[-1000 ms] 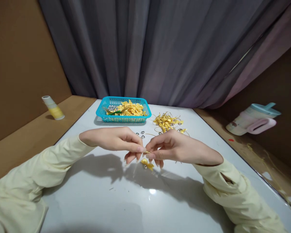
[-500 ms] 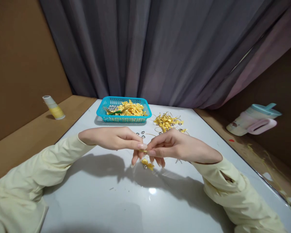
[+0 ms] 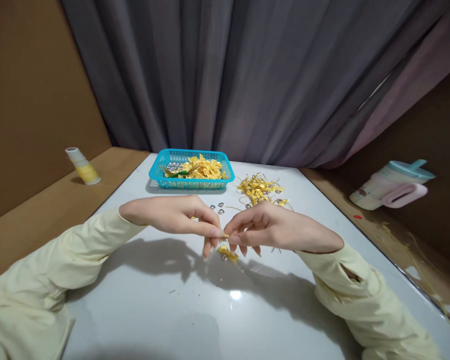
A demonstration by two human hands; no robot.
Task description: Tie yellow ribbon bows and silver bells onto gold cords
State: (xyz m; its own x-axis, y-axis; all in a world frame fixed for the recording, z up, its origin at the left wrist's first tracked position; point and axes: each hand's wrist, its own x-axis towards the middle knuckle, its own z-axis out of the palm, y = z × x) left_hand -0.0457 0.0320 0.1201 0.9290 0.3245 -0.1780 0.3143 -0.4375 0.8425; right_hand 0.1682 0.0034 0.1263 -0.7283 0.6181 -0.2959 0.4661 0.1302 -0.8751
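Above the middle of the white tabletop (image 3: 142, 305), my left hand (image 3: 189, 217) and my right hand (image 3: 270, 227) meet fingertip to fingertip. Both pinch a thin gold cord (image 3: 226, 236), of which only a short piece shows between them. A yellow ribbon bow (image 3: 228, 252) with a small silvery bell-like piece hangs or lies just below the fingertips; I cannot tell which. Behind my hands are a few loose silvery pieces (image 3: 221, 212). A pile of yellow bows with gold cords (image 3: 258, 187) lies beyond my right hand.
A blue plastic basket (image 3: 187, 186) at the back holds yellow bows, silvery pieces and gold-green strands. On the brown surface to the left stands a spool of yellow thread (image 3: 87, 172). A lidded cup with a pink handle (image 3: 390, 185) is at right, near a red scrap (image 3: 357, 217).
My fingertips have shifted slightly on the gold cord, and the left fingers have drawn closer together around it. The right fingers have spread a little. Everything else stays in place.
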